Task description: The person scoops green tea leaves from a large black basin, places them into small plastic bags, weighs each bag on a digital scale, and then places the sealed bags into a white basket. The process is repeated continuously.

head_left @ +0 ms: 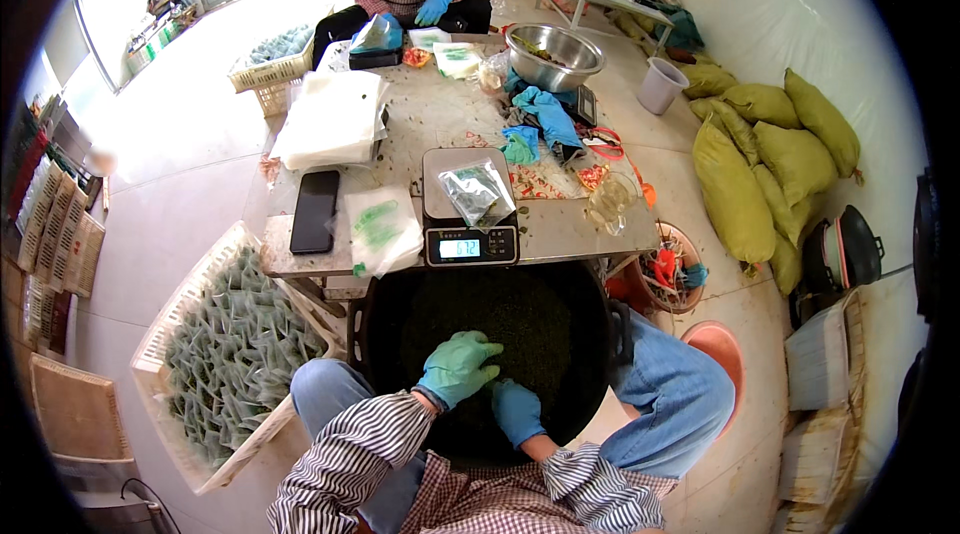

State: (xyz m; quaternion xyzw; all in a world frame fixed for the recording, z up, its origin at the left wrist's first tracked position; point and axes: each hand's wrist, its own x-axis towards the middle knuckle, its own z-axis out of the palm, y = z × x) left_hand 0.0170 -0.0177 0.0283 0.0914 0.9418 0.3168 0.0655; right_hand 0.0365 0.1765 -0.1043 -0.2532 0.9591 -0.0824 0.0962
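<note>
A large black tub [372,334] of dark, loose leaf-like material [500,319] stands between my knees. Over it is my left hand [460,369] in a green glove, its fingers stretched to the right with the thumb apart; I see nothing in it. Close by, my right hand [517,412] in a blue glove reaches down at the material, its fingertips hidden. On the table edge beyond the tub, a digital scale [472,246] with a lit display bears a clear plastic bag [477,192] with some dark content.
Left of the tub, a cream crate [165,359] holds many small filled bags. A phone [315,212], stacked plastic bags [330,119] and a steel bowl [556,56] lie on the table. Green sacks [735,184] lean right. Opposite sits a person in blue gloves [434,9].
</note>
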